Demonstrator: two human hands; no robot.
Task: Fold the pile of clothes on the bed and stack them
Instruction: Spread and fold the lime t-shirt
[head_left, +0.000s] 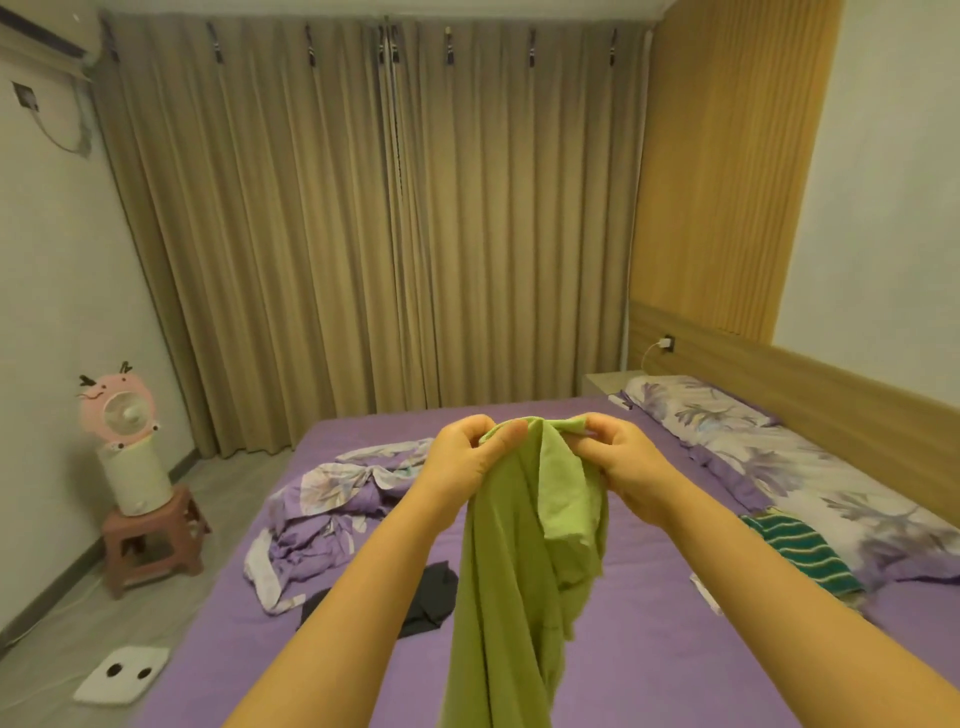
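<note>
Green garment (519, 545) pinched between left hand (462, 457) and right hand (623, 457), unlabelled

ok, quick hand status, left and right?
Left hand: grip closed, pinching the top edge of the green shirt.
Right hand: grip closed, pinching the same shirt's top edge.

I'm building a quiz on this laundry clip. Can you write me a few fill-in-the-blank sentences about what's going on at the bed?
1. Both hands, left hand and right hand, hold up a ____ garment.
2. The bed sheet is ____ in colour.
3. A dark garment lies on the sheet, to the ____ of the held garment.
4. The pink fan stands on a white cylinder on a ____.

Missing words: green; purple; left; stool
</note>
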